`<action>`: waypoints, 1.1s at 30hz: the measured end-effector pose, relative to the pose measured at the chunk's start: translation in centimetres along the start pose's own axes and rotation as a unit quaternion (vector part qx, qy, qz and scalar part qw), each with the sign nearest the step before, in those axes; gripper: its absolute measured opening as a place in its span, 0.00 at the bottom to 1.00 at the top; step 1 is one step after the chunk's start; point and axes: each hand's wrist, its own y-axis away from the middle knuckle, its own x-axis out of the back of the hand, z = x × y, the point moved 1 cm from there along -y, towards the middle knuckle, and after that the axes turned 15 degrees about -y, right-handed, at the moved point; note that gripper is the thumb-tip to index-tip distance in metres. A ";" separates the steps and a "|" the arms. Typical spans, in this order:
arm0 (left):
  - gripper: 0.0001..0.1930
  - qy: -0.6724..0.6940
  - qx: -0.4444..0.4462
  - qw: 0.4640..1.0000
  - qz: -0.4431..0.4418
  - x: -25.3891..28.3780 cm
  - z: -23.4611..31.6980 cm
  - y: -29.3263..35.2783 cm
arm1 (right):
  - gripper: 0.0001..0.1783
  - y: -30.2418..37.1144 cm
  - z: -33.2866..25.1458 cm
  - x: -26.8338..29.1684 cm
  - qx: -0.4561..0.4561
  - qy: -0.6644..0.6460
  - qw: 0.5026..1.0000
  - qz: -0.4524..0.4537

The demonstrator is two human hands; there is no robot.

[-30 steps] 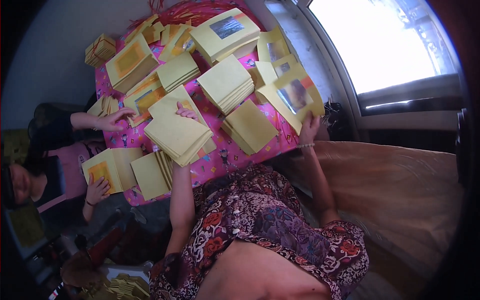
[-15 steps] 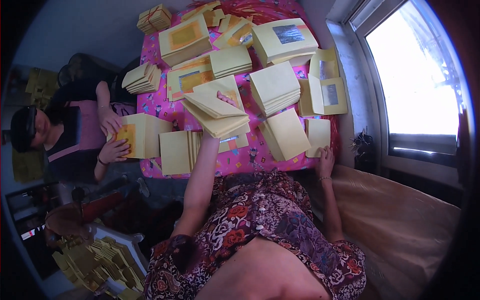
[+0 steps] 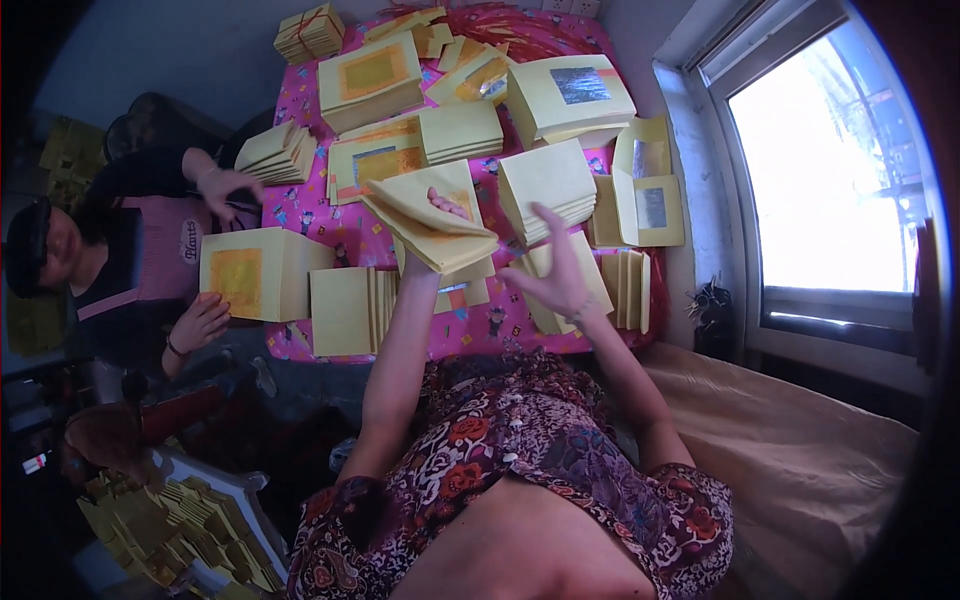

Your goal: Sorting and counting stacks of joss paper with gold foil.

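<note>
At the far left, the co-worker's upper hand has been lifted off the orange-patched stack, on which it was rested half a second earlier; its fingers are now held loosely apart in the air. The co-worker's lower hand is kept at the stack's near left corner. Just beside that stack, a pleated pile is set on the pink tablecloth.

In the middle, the folded yellow bundle is held above the table by the wearer's left hand. It is carried across the palm, with the fingertips curled over its far side; the thumb cannot be made out. Its layers are parted toward the left, and the forearm is reached straight up beneath it.

Farther right, the greatest change is shown. The wearer's right hand has been taken away from the right-edge bundle, whose folded edges are now exposed. Nothing is gripped: the fingers and thumb are spread wide over the plain yellow stack, angled toward the held bundle but apart from it. The right hand is thus left free, while the held bundle is supported by the left alone.
</note>
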 end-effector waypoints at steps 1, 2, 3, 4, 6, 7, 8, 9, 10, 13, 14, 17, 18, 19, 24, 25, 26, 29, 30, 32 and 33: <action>0.18 0.015 0.021 0.999 -0.044 -0.5 -0.2 0.1 | 0.43 -1.3 -0.6 -1.4 0.054 0.006 0.998 -0.036; 0.20 0.052 0.045 0.995 -0.068 -0.8 -0.2 0.3 | 0.42 -2.4 -1.4 -2.5 0.109 0.011 0.991 -0.072; 0.20 0.049 0.044 0.995 -0.071 -1.0 -0.2 0.6 | 0.38 -3.0 -1.0 -3.3 0.131 0.033 0.984 -0.113; 0.19 0.009 0.003 1.000 -0.022 -0.5 0.5 1.5 | 0.35 -3.3 -0.8 -4.6 0.158 0.050 0.973 -0.160; 0.19 -0.071 -0.033 0.995 0.056 -0.9 1.4 2.2 | 0.29 -3.3 -1.1 -6.3 0.199 0.066 0.968 -0.135; 0.19 -0.144 -0.034 0.984 0.098 -2.1 1.5 2.0 | 0.27 -3.4 -1.0 -6.4 0.186 0.069 0.976 -0.094; 0.18 -0.219 -0.040 0.965 0.139 -3.2 1.8 1.9 | 0.26 -3.9 -1.5 -6.5 0.177 0.071 0.980 -0.055; 0.16 -0.264 -0.093 0.931 0.235 -4.1 1.4 1.4 | 0.25 -4.5 -2.0 -6.2 0.186 0.067 0.980 -0.016; 0.16 -0.266 -0.085 0.900 0.336 -5.7 0.6 1.1 | 0.23 -5.4 -2.0 -5.5 0.168 0.060 0.984 0.018; 0.30 -0.618 -0.206 0.636 0.413 -7.2 -0.9 1.7 | 0.18 -8.5 -2.8 -4.5 0.129 0.070 0.985 0.094; 0.36 -0.763 -0.253 0.480 0.352 -8.3 -1.5 1.9 | 0.17 -9.4 -3.1 -4.3 0.101 0.081 0.986 0.103; 0.47 -0.894 -0.287 0.272 0.210 -13.6 -3.3 0.1 | 0.13 -12.0 -3.2 -3.2 0.041 0.098 0.991 0.081; 0.49 -0.898 -0.304 0.249 0.196 -14.2 -3.5 -0.9 | 0.14 -12.6 -3.6 -3.1 0.018 0.088 0.994 0.068; 0.48 -0.894 -0.334 0.207 0.216 -13.4 -2.8 -1.6 | 0.14 -13.2 -4.1 -3.7 0.023 0.084 0.994 0.061; 0.27 -0.863 -0.399 0.236 0.200 -11.3 1.0 -4.4 | 0.26 -15.8 -3.4 -4.0 -0.017 -0.102 0.992 -0.076; 0.24 -0.780 -0.351 0.454 0.249 -11.6 1.5 -5.6 | 0.33 -16.9 -3.1 -3.2 -0.090 -0.174 0.971 -0.138; 0.20 -0.652 -0.282 0.644 0.284 -11.9 1.9 -6.4 | 0.34 -17.6 -2.6 -2.6 -0.062 -0.117 0.987 -0.091; 0.22 -0.403 -0.254 0.845 0.241 -12.3 3.7 -7.5 | 0.36 -19.6 1.3 -1.6 -0.074 0.020 0.996 0.044; 0.25 -0.375 -0.233 0.872 0.211 -12.6 3.8 -8.1 | 0.36 -20.4 3.5 -1.1 -0.132 0.037 0.988 0.067; 0.23 -0.348 -0.202 0.888 0.222 -12.2 3.0 -9.2 | 0.33 -21.2 7.3 -0.9 -0.240 -0.166 0.956 0.039; 0.22 -0.319 -0.182 0.898 0.241 -11.6 3.1 -9.1 | 0.31 -21.0 6.9 -1.7 -0.302 -0.295 0.907 -0.003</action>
